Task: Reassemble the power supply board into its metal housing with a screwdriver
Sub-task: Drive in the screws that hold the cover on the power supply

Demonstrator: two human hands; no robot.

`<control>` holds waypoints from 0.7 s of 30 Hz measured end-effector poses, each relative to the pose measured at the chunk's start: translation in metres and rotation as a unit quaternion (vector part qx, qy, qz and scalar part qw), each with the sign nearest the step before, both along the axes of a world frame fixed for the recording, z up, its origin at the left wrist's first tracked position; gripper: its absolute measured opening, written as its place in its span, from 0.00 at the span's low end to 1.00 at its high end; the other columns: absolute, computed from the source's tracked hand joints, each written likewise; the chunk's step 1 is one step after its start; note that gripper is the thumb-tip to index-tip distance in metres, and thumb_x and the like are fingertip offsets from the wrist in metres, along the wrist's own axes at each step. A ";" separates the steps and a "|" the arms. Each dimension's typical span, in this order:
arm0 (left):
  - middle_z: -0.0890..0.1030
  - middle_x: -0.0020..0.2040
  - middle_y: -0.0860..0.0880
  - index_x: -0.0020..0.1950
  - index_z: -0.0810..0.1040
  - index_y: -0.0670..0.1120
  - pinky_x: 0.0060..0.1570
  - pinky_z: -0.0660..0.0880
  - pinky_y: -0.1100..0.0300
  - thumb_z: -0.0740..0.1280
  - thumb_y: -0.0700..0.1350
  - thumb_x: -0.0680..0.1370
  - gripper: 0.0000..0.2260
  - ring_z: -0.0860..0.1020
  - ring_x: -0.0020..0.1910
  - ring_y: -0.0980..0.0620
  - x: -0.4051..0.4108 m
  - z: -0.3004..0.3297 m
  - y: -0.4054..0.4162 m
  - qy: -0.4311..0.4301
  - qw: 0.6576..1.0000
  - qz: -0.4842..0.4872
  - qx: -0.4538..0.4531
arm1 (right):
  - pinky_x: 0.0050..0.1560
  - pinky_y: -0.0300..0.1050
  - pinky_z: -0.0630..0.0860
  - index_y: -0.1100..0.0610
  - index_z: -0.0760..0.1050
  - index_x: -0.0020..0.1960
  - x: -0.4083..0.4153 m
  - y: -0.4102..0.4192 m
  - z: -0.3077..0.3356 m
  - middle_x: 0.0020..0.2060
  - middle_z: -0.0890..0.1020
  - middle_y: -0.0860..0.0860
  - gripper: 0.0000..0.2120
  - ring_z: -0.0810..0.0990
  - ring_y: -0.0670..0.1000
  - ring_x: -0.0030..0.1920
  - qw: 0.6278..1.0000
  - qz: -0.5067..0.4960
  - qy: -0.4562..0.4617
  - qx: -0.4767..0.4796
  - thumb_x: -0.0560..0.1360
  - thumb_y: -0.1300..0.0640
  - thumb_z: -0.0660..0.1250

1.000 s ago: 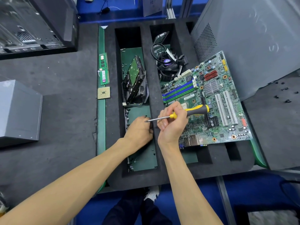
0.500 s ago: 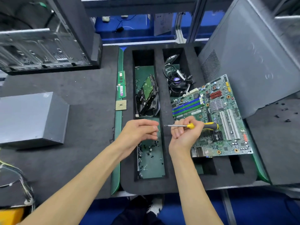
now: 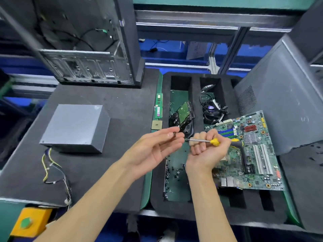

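Head view: left hand [image 3: 153, 147] pinches a small dark screw [image 3: 174, 134] above the foam tray [image 3: 157, 194]; right hand [image 3: 208, 151] grips the screwdriver [image 3: 215, 142]. Left of the tray sits the grey metal housing [image 3: 75, 126], with a motherboard [image 3: 251, 151] lying on the tray's right side.

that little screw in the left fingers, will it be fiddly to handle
Probably: the screw looks tiny against the left hand pinching it, so likely light and easily dropped. Being round, it would probably roll if it fell among the loose screws.
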State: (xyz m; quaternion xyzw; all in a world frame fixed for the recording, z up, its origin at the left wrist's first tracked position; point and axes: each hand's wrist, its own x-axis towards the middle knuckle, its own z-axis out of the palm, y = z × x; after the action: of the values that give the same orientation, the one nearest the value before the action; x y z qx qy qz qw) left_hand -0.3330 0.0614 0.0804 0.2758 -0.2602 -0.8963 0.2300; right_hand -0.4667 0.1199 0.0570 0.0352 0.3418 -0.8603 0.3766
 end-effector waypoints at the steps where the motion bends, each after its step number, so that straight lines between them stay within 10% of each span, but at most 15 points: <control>1: 0.86 0.52 0.41 0.53 0.87 0.40 0.49 0.81 0.61 0.74 0.38 0.70 0.12 0.86 0.49 0.48 0.005 0.004 -0.002 0.003 1.000 0.000 -0.002 | 0.20 0.38 0.50 0.53 0.63 0.30 0.004 -0.003 0.005 0.20 0.58 0.47 0.18 0.53 0.46 0.20 1.000 0.001 -0.001 -0.004 0.79 0.54 0.50; 21: 0.84 0.43 0.45 0.48 0.87 0.42 0.43 0.78 0.63 0.72 0.40 0.76 0.05 0.81 0.41 0.51 0.223 0.023 -0.095 -0.103 0.969 0.152 -0.165 | 0.21 0.39 0.55 0.54 0.64 0.31 0.206 -0.115 0.048 0.23 0.60 0.49 0.18 0.56 0.48 0.22 0.980 0.154 0.123 0.019 0.79 0.58 0.54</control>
State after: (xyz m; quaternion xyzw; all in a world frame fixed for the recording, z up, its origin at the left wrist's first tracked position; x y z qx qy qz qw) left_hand -0.1096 -0.0339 0.1037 0.3614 -0.3820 -0.7622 0.3775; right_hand -0.2606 0.0047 0.1046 -0.1170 0.4034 -0.7830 0.4588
